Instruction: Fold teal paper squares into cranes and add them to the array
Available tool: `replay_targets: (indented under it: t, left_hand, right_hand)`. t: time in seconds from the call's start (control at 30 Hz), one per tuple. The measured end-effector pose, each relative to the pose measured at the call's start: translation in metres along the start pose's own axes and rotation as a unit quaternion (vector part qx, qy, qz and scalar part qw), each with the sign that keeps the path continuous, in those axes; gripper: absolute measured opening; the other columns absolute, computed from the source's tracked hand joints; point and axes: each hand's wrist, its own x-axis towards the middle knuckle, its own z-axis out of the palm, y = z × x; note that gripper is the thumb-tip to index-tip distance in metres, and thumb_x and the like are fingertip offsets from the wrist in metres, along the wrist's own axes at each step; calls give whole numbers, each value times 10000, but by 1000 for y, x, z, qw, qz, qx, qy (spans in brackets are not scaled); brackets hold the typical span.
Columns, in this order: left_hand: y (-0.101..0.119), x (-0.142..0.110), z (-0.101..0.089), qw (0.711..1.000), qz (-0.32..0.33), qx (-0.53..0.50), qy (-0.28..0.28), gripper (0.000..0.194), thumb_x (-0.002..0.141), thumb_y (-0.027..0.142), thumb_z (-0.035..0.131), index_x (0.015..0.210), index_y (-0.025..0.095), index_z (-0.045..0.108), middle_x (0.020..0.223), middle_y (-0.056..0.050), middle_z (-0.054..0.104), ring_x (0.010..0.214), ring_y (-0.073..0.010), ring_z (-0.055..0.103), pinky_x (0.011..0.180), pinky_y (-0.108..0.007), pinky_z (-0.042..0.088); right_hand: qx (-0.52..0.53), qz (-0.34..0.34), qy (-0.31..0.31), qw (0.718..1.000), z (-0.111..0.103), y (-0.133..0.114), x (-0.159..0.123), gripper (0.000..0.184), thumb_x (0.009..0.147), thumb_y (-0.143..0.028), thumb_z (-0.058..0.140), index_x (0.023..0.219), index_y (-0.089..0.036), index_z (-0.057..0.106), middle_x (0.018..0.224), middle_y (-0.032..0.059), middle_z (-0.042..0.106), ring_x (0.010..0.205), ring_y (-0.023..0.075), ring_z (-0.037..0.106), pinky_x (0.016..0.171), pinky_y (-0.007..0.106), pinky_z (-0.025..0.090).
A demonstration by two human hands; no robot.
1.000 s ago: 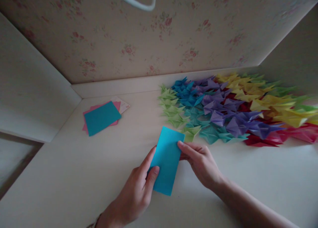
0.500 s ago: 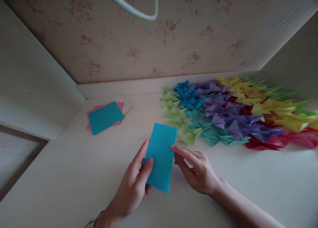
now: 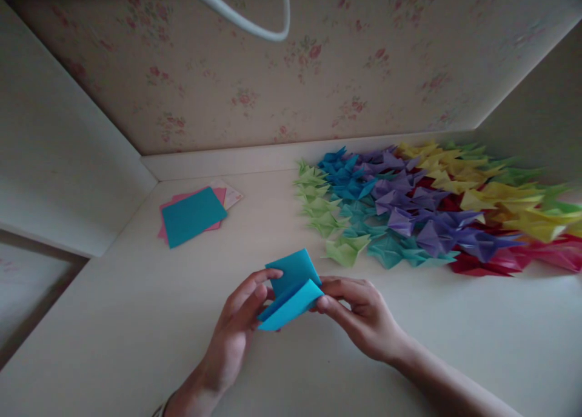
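Observation:
A bright blue sheet of origami paper (image 3: 295, 273) is held above the table between both hands, bent over on itself so its near half stands up toward me. My left hand (image 3: 236, 320) grips its left side, thumb and fingers at the edge. At the right side, my right hand (image 3: 357, 311) pinches the paper between thumb and fingers near the fold. Parts of the fingers behind the paper are hidden.
Rows of folded paper pieces (image 3: 400, 205) in green, blue, purple, yellow and red cover the back right of the white table (image 3: 136, 338). A stack of teal and pink paper (image 3: 193, 217) lies at the back left. A white cable (image 3: 245, 23) hangs above.
The blue paper, a tall flat rectangle before, is now turned and bent double across its length. My right hand has gone from touching its edge to pinching it; my left hand has shifted its grip.

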Motion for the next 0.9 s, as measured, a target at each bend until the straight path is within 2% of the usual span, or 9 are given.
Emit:
replay_targets:
  t: [0.1,0.13,0.27,0.4,0.5,0.73,0.83,0.9]
  left_hand:
    - [0,-1,-2,994,71,86,-7,320,898,477,599,1031,211,718,1229,-70,626,1093,-256,574,838,-277,476]
    - [1,-1,-3,991,81,102,-18,336,907,484,580,1030,203,717,1225,-76,629,1096,-261,573,843,-280,474]
    - [5,-1,0,981,51,178,-63,292,912,434,598,1017,184,704,905,-51,677,821,-194,609,682,-247,481]
    - [3,2,3,966,82,244,-36,195,899,363,636,877,190,722,912,-41,693,826,-179,622,688,-226,494]
    - [1,3,3,965,83,249,-15,189,875,356,666,963,205,736,900,-36,721,784,-173,652,661,-221,524]
    - [-4,2,0,972,59,229,4,389,834,356,716,1203,236,686,998,-41,754,828,-181,695,710,-232,570]
    - [-4,2,0,970,51,236,5,455,841,374,706,1267,222,653,951,-36,750,775,-167,679,668,-220,557]
    - [-4,2,1,967,49,251,6,453,844,387,700,1257,206,666,885,-29,740,716,-151,655,619,-206,538]
  right_hand:
    - [-2,60,-8,998,2,-3,0,252,943,-324,574,782,-157,672,778,43,704,670,147,597,607,240,447]
    - [-8,72,-10,997,2,-3,0,272,943,-341,566,768,-155,659,747,36,679,650,141,567,591,241,427]
    - [-1,114,0,993,5,-2,-2,299,944,-381,542,750,-162,606,653,-6,559,596,122,470,542,237,360]
    - [16,121,-2,993,6,1,-4,290,946,-394,520,770,-171,578,640,-21,509,587,122,442,539,243,341]
    - [22,118,-1,993,7,2,-5,273,947,-389,509,800,-170,579,649,-17,514,588,127,442,546,251,343]
    - [10,115,11,993,9,4,-6,181,931,-326,512,831,-182,557,652,-26,487,578,126,430,529,243,345]
    - [-1,97,10,995,10,4,-8,124,931,-281,509,896,-186,581,729,-1,572,615,131,496,562,239,394]
    - [3,96,11,995,12,5,-9,147,940,-263,502,1040,-198,587,843,31,652,671,145,562,601,242,438]
